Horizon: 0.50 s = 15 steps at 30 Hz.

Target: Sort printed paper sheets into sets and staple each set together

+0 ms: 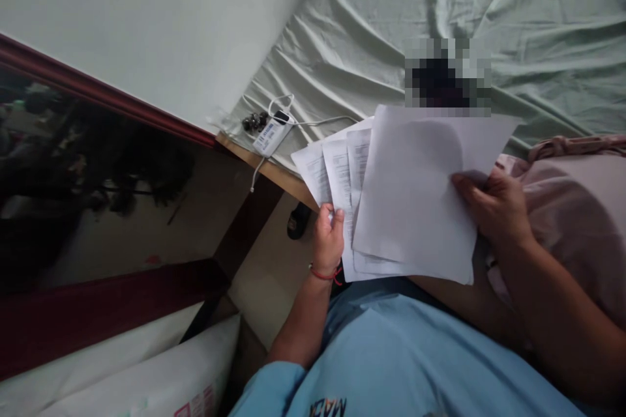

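I hold a fanned stack of white paper sheets [405, 202] over my lap. My left hand [327, 241], with a red thread bracelet at the wrist, is closed on the lower left edges of the printed sheets. My right hand [493, 208] pinches the right edge of the top blank sheet, fingers curled over it. Several sheets below show printed text along their left sides.
A pale green bed sheet [440, 13] covers the bed behind the papers. A white power bank with a cable [271, 133] and small dark earbuds [254, 121] lie at the bed's corner. A dark red wooden frame [122, 104] and a dark slipper [297, 220] sit at left.
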Each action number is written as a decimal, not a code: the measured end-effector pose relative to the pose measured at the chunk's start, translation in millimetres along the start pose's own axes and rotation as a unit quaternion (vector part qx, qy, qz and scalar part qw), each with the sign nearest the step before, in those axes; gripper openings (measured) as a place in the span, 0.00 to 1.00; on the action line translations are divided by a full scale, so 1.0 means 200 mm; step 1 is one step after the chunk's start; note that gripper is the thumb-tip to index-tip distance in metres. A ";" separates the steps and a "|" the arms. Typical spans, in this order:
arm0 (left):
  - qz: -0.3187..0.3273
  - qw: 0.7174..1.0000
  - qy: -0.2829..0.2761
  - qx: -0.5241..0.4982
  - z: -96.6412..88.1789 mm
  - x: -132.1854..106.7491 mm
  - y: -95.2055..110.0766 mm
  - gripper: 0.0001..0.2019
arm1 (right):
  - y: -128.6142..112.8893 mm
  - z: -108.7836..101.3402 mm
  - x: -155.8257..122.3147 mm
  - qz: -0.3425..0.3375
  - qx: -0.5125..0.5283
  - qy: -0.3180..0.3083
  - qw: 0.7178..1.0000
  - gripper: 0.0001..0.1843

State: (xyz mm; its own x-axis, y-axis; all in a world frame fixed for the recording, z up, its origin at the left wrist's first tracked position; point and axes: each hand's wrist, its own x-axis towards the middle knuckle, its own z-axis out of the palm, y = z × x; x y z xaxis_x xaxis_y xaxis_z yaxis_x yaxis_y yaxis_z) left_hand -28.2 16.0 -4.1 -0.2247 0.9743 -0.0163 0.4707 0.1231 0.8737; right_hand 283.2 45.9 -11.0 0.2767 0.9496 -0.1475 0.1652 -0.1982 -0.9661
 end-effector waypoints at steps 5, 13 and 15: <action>0.028 0.999 -0.012 0.013 0.01 -0.01 0.04 0.12 | -0.01 0.00 0.00 -0.022 -0.042 -0.015 0.999 0.12; 0.052 0.998 0.002 0.031 0.03 0.01 0.01 0.17 | -0.03 0.02 0.00 0.005 0.075 -0.011 0.997 0.10; 0.080 0.995 0.034 0.039 0.03 0.01 -0.01 0.21 | -0.04 0.02 0.00 0.028 0.154 0.023 0.987 0.10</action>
State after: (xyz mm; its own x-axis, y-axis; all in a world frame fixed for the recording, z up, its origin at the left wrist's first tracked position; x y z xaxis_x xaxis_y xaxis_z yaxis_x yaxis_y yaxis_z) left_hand -24.6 19.3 -9.3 -0.1982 0.9678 0.1555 0.5692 -0.0155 0.8220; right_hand 277.2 48.5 -3.3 0.3202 0.9259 -0.2005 -0.1455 -0.1611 -0.9762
